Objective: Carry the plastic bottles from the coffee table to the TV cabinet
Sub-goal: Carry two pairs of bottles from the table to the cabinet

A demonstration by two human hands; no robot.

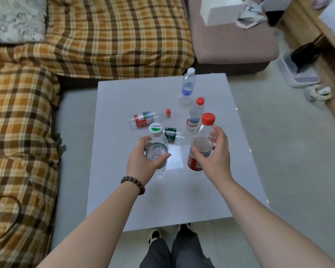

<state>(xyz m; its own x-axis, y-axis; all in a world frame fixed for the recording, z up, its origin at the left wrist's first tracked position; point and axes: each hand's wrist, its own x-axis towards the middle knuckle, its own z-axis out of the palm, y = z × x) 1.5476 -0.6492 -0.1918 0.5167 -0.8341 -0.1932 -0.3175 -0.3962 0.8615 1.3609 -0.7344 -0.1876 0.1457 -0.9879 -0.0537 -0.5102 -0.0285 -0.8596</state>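
Observation:
My left hand (pixel 143 161) is closed around a clear bottle with a white and green cap (pixel 156 140), held upright over the white coffee table (pixel 124 180). My right hand (pixel 215 153) grips a red-capped, red-labelled bottle (pixel 205 132). On the table behind stand a white-capped bottle with a blue label (pixel 188 86) and a red-capped bottle (pixel 194 115). Two more lie on their sides: one with a red label (pixel 145 118) and a clear one with a dark green label (pixel 172 135).
A plaid-covered sofa (pixel 85 35) wraps the table's far and left sides. A grey-brown ottoman (pixel 230 39) with a white box stands at the back right. A wooden cabinet (pixel 333 55) runs along the right edge, with a grey device and slippers on the floor beside it.

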